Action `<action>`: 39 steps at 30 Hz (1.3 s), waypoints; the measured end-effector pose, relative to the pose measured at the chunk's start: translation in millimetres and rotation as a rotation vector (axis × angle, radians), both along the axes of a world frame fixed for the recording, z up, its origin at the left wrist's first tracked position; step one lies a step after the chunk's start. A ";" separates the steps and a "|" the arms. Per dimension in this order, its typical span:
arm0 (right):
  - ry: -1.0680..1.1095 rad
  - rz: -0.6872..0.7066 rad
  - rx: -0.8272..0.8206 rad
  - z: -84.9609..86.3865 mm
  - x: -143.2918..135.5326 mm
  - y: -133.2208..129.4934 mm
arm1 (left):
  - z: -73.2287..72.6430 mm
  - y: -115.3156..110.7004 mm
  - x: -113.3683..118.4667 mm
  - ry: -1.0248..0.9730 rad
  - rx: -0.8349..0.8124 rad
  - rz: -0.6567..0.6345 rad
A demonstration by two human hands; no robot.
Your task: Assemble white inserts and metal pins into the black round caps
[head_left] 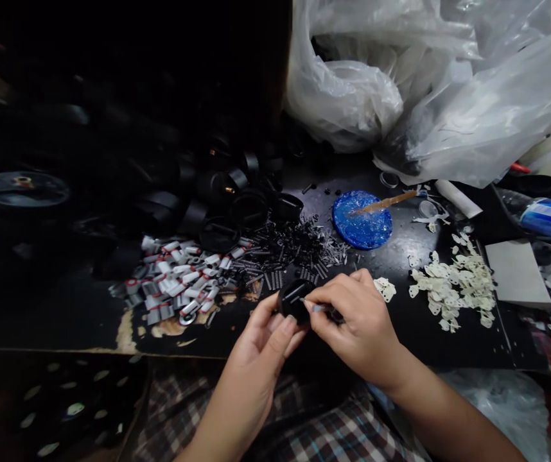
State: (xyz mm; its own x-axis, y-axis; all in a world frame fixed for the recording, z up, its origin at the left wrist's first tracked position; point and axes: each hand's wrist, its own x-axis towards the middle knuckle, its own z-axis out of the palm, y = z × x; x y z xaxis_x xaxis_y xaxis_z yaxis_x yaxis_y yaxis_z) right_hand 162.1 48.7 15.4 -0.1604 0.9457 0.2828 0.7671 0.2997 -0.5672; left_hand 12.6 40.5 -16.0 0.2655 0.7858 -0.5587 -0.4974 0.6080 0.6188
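My left hand [270, 337] is closed around a round black plastic part [295, 300], held just above the front of the black table. At the part's right side, my right hand [355, 314] pinches a small greyish piece [322, 308], its tip against the black part; fingers hide most of it, so its kind does not show. Just beyond the hands lie a heap of small springs [275, 277] and tiny dark pieces [304, 237]. Left of them is a pile of grey and white cylinders with red bands [179, 276].
Behind the hands, a blue lid [362, 219] holds glossy, clear-looking stuff and a wooden stick [386, 203]. Cream flat pieces [453, 282] are heaped at right, near a white card [519, 273]. Black ring-shaped parts [249, 208] crowd the back left; plastic bags [352, 96] stand behind.
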 end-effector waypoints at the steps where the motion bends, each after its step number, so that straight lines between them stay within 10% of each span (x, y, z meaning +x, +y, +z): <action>1: -0.017 0.001 0.016 0.4 0.1 0.1 | -0.5 -0.2 0.0 -0.004 0.023 -0.022; 11: -0.121 0.056 -0.033 0.7 0.2 -2.9 | -9.6 3.4 -7.1 0.082 0.144 -0.215; 20: -0.340 -0.217 -0.324 17.4 53.0 -2.7 | -8.4 10.2 -0.7 0.016 -0.014 -0.045; 25: -0.495 -0.147 -0.374 3.7 52.9 4.1 | -6.1 9.9 0.7 -0.009 -0.052 0.028; 39: 0.084 0.076 -0.151 1.1 5.2 -3.1 | 2.4 13.9 -8.6 -0.218 -0.081 0.074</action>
